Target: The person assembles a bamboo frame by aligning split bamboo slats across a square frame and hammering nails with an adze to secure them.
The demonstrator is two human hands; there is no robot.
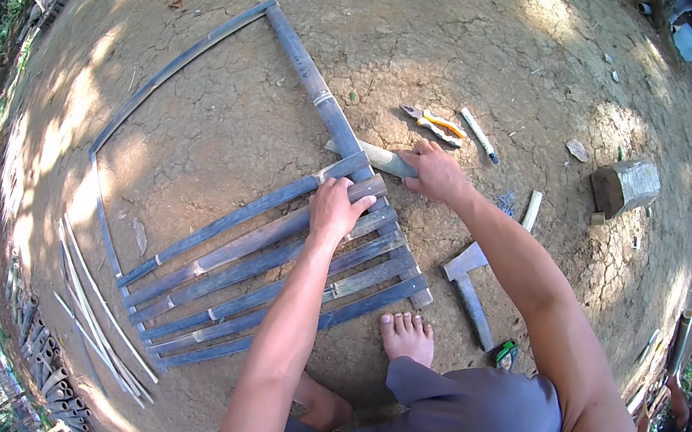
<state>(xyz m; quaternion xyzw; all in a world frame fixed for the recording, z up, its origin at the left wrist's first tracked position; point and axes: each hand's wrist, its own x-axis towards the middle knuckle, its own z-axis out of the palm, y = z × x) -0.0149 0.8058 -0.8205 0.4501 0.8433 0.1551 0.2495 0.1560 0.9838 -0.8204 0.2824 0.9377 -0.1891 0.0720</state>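
A bamboo frame [303,62] lies on the ground, with several dark bamboo slats [264,271] set side by side across its near part. My left hand [335,208] grips one bamboo slat [274,231] close to its right end, fingers over the top and thumb to the side. In my right hand [437,174] is a short grey-green bamboo piece [384,160]. Its far end pokes out to the left of the frame's long bar, seemingly beneath it. The fingers of the right hand wrap over the piece and partly hide it.
Orange-handled pliers [436,127] and a white stick with a dark tip [481,136] lie beyond my right hand. Under my right forearm are nails [505,203] and a hatchet-like tool [474,307]. A wooden block [625,188] stands right; thin pale strips [101,319] lie left.
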